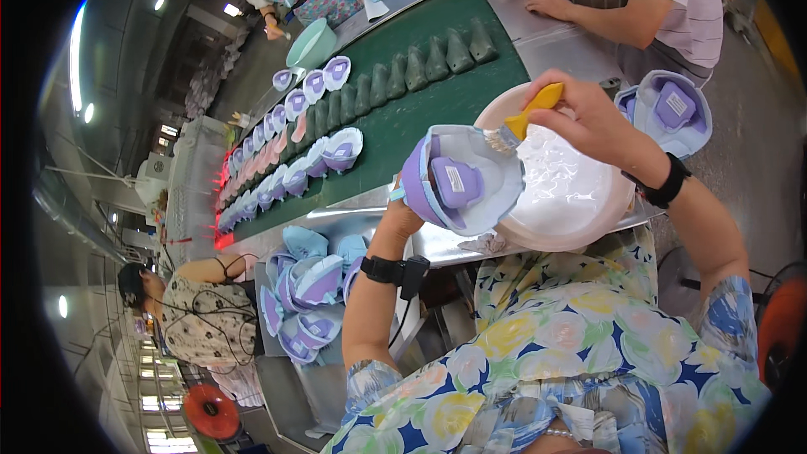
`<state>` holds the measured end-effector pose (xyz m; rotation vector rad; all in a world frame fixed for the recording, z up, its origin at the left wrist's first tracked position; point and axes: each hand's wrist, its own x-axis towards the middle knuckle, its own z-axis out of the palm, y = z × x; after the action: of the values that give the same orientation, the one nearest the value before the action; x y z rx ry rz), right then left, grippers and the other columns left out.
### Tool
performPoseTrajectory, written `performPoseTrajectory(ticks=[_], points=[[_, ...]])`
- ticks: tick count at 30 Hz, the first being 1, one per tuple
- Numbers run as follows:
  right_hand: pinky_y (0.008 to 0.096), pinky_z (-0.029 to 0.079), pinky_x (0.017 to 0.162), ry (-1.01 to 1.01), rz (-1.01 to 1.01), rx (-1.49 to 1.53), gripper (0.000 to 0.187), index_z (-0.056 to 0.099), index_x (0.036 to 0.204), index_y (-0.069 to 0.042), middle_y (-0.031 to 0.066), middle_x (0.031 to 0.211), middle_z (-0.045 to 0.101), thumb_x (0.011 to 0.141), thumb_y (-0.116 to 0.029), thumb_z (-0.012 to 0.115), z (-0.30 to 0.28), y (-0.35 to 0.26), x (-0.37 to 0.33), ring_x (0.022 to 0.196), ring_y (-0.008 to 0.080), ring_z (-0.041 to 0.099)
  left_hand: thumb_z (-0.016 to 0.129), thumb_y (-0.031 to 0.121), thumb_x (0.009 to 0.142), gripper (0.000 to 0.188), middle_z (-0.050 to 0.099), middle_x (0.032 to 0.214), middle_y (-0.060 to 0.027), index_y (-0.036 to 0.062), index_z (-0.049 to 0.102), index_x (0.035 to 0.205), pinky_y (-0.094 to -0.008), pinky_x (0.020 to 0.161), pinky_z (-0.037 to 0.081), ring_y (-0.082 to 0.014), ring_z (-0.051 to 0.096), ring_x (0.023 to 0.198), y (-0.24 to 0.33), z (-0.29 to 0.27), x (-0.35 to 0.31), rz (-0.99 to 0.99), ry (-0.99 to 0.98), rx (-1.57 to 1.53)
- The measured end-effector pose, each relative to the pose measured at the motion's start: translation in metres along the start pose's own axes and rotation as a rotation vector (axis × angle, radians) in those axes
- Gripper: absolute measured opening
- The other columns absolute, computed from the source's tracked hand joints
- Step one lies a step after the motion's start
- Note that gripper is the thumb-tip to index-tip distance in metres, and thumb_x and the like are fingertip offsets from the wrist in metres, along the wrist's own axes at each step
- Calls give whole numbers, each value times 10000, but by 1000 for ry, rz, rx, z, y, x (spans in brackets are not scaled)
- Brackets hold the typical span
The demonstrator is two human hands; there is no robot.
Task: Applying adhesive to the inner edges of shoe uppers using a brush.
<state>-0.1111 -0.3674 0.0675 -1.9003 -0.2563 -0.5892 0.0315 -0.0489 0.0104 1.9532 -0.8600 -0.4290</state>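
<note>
Shoe upper [458, 181], lilac and white, looks light, soft and floppy, best gripped from beneath as the left hand [402, 217] clasps it above the table [437, 244] edge, while the right hand [580, 118] pinches a yellow-handled brush [525, 120] against its lining beside the white glue bowl [580, 193]

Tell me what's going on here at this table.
A person's left hand holds up a purple and pale blue shoe upper, while the right hand presses a yellow-handled brush against its inner edge. Beneath sits a wide basin of white glue. More uppers line the green conveyor belt, and other people work alongside.
</note>
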Motion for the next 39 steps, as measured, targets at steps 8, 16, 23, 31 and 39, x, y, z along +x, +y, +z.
performPoseTrajectory(ticks=[8, 16, 23, 31, 39], points=[[277, 520, 640, 200, 364, -3, 300, 589, 971, 26, 111, 782, 668, 925, -234, 733, 25, 7, -20, 696, 164, 673, 725, 292, 931, 590, 579, 1352, -91, 22, 507, 1409, -372, 1000, 486, -195, 568, 1191, -24, 31, -9, 546, 388, 663], [248, 532, 622, 231, 560, 345, 381, 588, 1005, 51, 117, 860, 671, 942, -304, 710, 48, 11, -34, 691, 138, 666, 695, 207, 940, 563, 579, 1353, -93, -5, 490, 1420, -373, 1059, 448, -214, 560, 1247, -11, 48, 1, 178, 543, -699], [238, 535, 707, 236, 378, 378, 234, 597, 1062, 14, 106, 917, 685, 947, -160, 706, 40, 2, -34, 778, 131, 681, 695, 166, 917, 479, 627, 1255, -101, 38, 565, 1359, -343, 994, 503, -228, 628, 1115, -15, 28, 5, 261, 536, -82], [317, 525, 869, 77, -137, 54, 267, 618, 1152, -54, 102, 1071, 716, 907, -58, 723, 15, -1, -36, 976, 230, 687, 532, 240, 1029, 445, 584, 1409, -150, 85, 499, 1445, -443, 1054, 528, -262, 612, 1242, -8, 46, 3, -302, -417, -1324], [404, 532, 845, -180, -420, -40, 219, 609, 1091, -67, 122, 1026, 682, 909, -134, 711, 36, -16, -7, 985, 326, 655, 471, 339, 1063, 448, 618, 1355, -163, 83, 505, 1429, -450, 985, 575, -276, 655, 1183, 24, 92, -8, -315, -550, -1735]])
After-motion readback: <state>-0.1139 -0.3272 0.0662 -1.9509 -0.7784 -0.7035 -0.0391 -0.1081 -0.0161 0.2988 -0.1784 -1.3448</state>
